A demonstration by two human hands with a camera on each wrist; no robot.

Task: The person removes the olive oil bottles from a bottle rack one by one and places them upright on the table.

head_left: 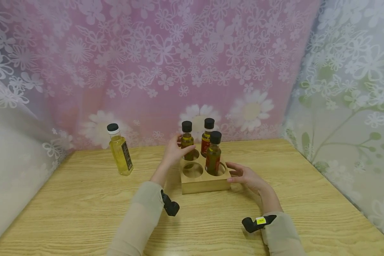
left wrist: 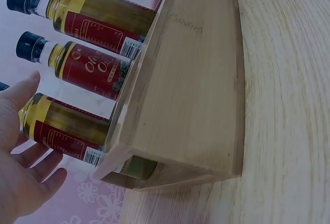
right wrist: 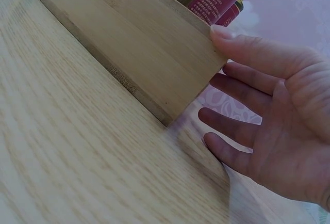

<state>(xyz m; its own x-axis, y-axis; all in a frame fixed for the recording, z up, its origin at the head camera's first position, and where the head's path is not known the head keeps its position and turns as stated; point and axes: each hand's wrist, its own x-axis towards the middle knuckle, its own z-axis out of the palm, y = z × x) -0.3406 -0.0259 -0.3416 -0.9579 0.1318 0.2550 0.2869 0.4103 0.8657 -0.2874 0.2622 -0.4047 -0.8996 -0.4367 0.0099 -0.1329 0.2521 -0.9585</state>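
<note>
Left grip point(head_left: 174, 151) relaxed round rear-left bottle point(head_left: 187, 139); right grip point(head_left: 249, 177) loose, thumb against rack point(head_left: 204, 186). Front-right bottle point(head_left: 213, 158) partly hides rear-right bottle point(head_left: 205, 145); yellow bottle point(head_left: 121, 156) leftward on surface point(head_left: 214, 224).

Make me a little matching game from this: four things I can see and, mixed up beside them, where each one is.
1. Left hand
2. Right hand
3. Lone bottle of yellow liquid
4. Pink flowered curtain

A. behind the table
B. at the right end of the wooden rack
C. around the rack's back-left bottle
D. standing on the table, left of the rack

Pairs: 1-C; 2-B; 3-D; 4-A
</note>
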